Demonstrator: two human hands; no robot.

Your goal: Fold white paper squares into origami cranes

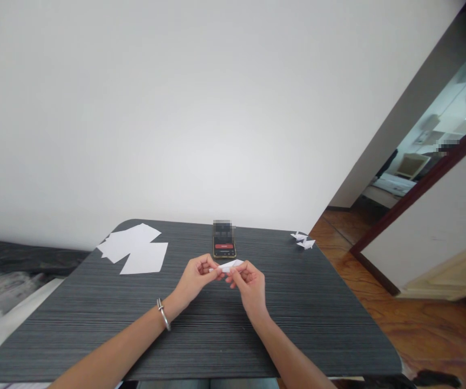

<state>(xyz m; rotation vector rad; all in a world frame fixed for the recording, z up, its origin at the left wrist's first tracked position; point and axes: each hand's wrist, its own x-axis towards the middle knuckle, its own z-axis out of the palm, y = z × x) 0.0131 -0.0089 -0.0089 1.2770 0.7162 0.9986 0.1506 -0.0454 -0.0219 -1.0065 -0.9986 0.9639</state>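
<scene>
A narrow folded strip of white paper (230,266) is pinched between my left hand (195,277) and my right hand (249,284), held just above the dark table. My left hand grips its left end, and my right fingertips pinch its right part. A metal bangle (163,314) circles my left wrist. Several loose white paper sheets (133,249) overlap on the table at the far left. Near the far right corner lie small folded white paper figures (303,240), possibly origami birds.
A smartphone (224,240) with a red on-screen button lies at the far edge of the dark wood-grain table (297,324). A white wall stands behind. Wooden floor lies to the right, with a doorway showing a bed beyond. Dark fabric lies to the left.
</scene>
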